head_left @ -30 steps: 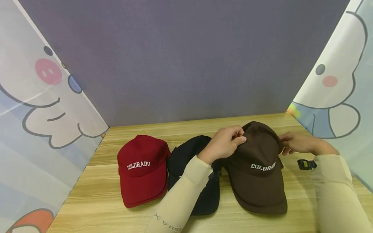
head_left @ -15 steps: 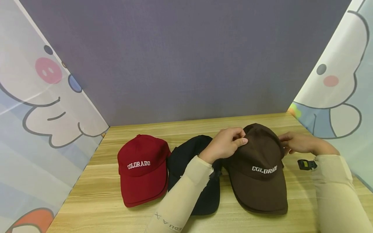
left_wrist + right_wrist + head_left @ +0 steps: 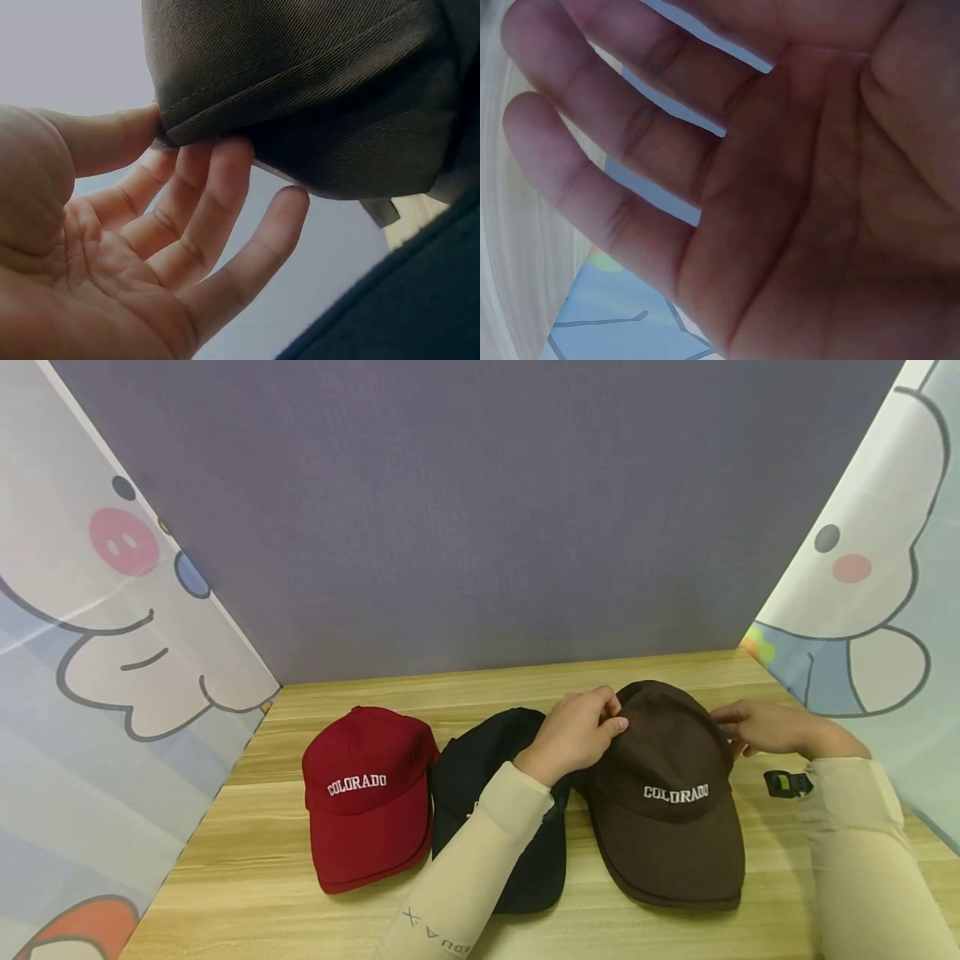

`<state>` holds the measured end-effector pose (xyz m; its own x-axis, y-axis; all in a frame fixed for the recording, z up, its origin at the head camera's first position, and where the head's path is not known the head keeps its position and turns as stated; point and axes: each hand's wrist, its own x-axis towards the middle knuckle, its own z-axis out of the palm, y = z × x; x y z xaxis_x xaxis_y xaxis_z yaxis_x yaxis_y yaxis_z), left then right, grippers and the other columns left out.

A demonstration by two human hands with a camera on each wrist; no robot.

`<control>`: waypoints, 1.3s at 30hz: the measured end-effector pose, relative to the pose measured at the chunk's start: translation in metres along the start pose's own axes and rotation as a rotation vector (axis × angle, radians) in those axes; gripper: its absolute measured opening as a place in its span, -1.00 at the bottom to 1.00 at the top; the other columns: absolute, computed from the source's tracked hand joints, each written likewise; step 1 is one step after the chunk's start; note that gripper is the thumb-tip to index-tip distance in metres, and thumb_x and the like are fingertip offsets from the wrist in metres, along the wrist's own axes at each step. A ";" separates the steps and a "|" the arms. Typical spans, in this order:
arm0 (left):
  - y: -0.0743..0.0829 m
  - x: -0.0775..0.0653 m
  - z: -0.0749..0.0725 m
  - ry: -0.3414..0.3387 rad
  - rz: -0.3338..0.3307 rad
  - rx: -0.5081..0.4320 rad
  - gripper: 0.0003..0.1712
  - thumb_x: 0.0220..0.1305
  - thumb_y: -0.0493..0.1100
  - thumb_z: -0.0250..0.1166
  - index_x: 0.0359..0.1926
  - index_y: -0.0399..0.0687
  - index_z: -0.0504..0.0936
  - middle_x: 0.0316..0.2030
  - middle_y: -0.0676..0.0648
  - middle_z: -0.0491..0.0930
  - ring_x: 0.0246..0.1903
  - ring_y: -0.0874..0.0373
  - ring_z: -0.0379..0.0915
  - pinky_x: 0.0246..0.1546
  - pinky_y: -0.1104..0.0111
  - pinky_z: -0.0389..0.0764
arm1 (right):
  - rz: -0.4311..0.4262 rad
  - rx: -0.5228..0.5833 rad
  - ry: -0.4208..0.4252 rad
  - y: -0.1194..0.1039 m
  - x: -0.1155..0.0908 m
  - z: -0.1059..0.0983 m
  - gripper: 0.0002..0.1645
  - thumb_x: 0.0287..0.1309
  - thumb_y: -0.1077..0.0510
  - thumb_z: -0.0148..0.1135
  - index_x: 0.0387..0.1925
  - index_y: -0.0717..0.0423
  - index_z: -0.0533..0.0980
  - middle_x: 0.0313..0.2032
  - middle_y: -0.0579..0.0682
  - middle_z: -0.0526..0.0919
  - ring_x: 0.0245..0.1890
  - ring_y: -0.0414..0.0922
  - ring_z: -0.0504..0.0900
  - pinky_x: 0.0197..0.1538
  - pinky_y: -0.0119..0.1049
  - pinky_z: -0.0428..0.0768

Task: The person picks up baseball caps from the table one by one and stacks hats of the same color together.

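A brown cap (image 3: 671,752) with white COLORADO lettering lies on the right, brim toward the front. My left hand (image 3: 573,735) pinches the upper left edge of its crown. The left wrist view shows the thumb on the brown cloth (image 3: 300,82) and the fingers behind its edge. On the other side of the crown my right hand (image 3: 772,727) grips the cap's edge with its fingertips. The right wrist view has the palm and bent fingers (image 3: 592,97), with the fingertips' hold outside the picture. A dark navy cap (image 3: 536,860), partly hidden under the left forearm, lies beside the brown one.
A red cap (image 3: 367,802) with the same lettering lies at the left, touching the navy cap. The light wooden table (image 3: 247,843) ends at a grey back panel (image 3: 480,527). Cartoon-print curtains (image 3: 82,677) flank both sides. A small black device (image 3: 783,783) sits by the right wrist.
The brown cap's crown has settled lower and rounded out, and its lettering shifts slightly left. Both hands move slightly with it. The red and navy caps stay put.
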<state>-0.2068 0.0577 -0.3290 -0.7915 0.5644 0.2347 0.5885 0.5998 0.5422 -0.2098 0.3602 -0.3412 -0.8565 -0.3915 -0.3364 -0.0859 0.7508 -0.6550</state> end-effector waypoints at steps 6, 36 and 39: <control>-0.002 0.000 0.003 -0.021 -0.034 0.053 -0.65 0.30 0.04 0.06 0.10 0.23 0.32 -0.40 0.22 0.36 -0.52 0.33 0.32 -0.54 0.49 0.31 | -0.017 -0.002 -0.005 -0.002 0.001 0.000 -0.70 0.34 0.17 -0.19 -0.03 0.18 0.39 -0.21 0.04 0.54 -0.31 -0.02 0.57 -0.24 -0.09 0.45; -0.003 0.002 0.018 -0.206 -0.065 0.249 -0.12 0.07 0.50 -0.02 0.38 0.44 -0.02 0.20 0.19 0.28 0.10 0.22 0.30 -0.18 0.32 0.39 | -0.016 -0.108 0.072 -0.013 0.005 0.003 -0.27 0.26 -0.19 -0.05 0.19 0.31 0.20 0.00 0.23 0.43 -0.13 0.03 0.51 -0.24 -0.14 0.49; -0.004 0.003 0.019 -0.211 -0.066 0.245 -0.13 0.08 0.49 -0.03 0.38 0.43 -0.01 0.20 0.18 0.27 0.11 0.22 0.29 -0.16 0.32 0.38 | -0.015 -0.109 0.063 -0.013 0.005 0.004 -0.26 0.25 -0.18 -0.03 0.19 0.32 0.19 0.02 0.25 0.42 -0.11 0.04 0.50 -0.25 -0.13 0.49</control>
<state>-0.2080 0.0677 -0.3458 -0.7925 0.6095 0.0195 0.5797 0.7431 0.3344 -0.2109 0.3465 -0.3366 -0.8848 -0.3715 -0.2814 -0.1510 0.7998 -0.5810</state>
